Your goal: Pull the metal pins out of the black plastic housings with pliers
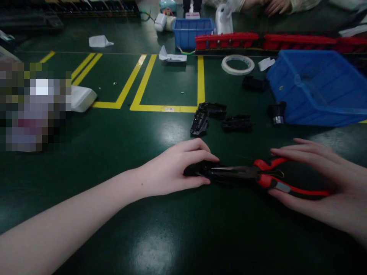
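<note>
My left hand grips a black plastic part between thumb and fingers, low over the green table. My right hand is closed around the red and black handles of long-nose pliers. The jaws of the pliers point left and reach the black part; whether they pinch it is too dark to tell. Just beyond my left hand lie similar black parts: one angled piece, one behind it and another to the right.
A tilted blue bin stands at the right, with a black piece with a silver end beside it. Farther back are a tape roll, red strips and a smaller blue bin. Another person's hands show at the top.
</note>
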`<control>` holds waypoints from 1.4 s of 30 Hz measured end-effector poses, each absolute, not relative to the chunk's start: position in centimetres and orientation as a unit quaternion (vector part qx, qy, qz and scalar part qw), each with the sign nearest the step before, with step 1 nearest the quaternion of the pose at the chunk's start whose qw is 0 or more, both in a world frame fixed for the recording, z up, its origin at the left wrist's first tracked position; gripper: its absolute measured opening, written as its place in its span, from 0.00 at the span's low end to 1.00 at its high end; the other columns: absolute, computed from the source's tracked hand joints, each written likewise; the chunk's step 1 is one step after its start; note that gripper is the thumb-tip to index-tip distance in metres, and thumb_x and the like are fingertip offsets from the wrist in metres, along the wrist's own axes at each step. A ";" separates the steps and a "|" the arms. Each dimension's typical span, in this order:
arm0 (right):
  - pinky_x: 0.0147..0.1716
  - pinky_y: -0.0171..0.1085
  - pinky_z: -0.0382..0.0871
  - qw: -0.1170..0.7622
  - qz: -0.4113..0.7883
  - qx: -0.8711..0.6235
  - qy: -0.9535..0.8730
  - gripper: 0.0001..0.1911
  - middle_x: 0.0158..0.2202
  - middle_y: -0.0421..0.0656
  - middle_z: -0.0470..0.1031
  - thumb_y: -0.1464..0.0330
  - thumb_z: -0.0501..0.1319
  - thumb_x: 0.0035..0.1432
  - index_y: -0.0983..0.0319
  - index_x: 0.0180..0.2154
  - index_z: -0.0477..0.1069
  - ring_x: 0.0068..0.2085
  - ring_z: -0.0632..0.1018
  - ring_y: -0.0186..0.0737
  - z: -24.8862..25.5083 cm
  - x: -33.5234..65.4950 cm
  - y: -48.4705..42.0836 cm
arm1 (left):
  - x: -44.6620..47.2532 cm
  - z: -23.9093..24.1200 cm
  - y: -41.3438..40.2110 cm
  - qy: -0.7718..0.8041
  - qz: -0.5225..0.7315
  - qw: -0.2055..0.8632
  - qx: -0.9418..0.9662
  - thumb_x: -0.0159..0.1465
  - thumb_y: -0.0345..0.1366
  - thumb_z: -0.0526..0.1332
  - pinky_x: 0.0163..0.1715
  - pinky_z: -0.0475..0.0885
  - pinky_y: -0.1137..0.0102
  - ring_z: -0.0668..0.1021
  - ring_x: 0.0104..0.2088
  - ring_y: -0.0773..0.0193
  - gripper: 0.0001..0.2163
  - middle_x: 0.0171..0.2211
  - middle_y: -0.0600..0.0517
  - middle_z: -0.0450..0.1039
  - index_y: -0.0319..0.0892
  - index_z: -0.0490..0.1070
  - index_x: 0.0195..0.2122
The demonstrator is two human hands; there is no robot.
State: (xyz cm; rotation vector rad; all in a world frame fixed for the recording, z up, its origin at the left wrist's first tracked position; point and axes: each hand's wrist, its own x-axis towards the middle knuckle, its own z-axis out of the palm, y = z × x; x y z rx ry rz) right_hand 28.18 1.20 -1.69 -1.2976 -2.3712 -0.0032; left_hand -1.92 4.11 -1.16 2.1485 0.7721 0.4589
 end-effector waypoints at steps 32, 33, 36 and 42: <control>0.51 0.51 0.71 0.226 0.001 -0.398 -0.889 0.21 0.42 0.44 0.75 0.52 0.57 0.56 0.54 0.49 0.64 0.44 0.78 0.51 -1.6 27.6 1.9 | -2.0 -1.3 4.3 0.295 0.177 0.366 0.864 0.62 0.36 0.63 0.43 0.70 0.71 0.72 0.42 0.64 0.16 0.43 0.49 0.66 0.40 0.68 0.51; 0.51 0.52 0.70 0.229 -0.003 -0.392 -0.891 0.21 0.41 0.44 0.75 0.53 0.57 0.56 0.53 0.49 0.63 0.44 0.78 0.51 -1.6 27.6 2.0 | -2.0 -1.3 4.3 0.295 0.176 0.364 0.866 0.62 0.36 0.63 0.43 0.70 0.71 0.72 0.42 0.64 0.16 0.43 0.49 0.66 0.40 0.68 0.51; 0.51 0.53 0.69 0.236 -0.014 -0.380 -0.894 0.22 0.40 0.44 0.75 0.54 0.60 0.53 0.54 0.48 0.63 0.43 0.78 0.51 -1.7 27.6 2.2 | -2.0 -1.3 4.2 0.287 0.173 0.359 0.871 0.63 0.36 0.62 0.43 0.70 0.70 0.72 0.42 0.64 0.16 0.43 0.49 0.65 0.40 0.67 0.52; 0.56 0.60 0.58 0.237 -0.038 -0.372 -0.897 0.22 0.39 0.43 0.76 0.56 0.63 0.50 0.54 0.46 0.64 0.37 0.79 0.50 -1.7 28.1 2.5 | -1.8 -1.2 4.2 0.286 0.160 0.351 0.877 0.64 0.35 0.61 0.44 0.69 0.70 0.71 0.43 0.64 0.16 0.44 0.48 0.64 0.38 0.66 0.52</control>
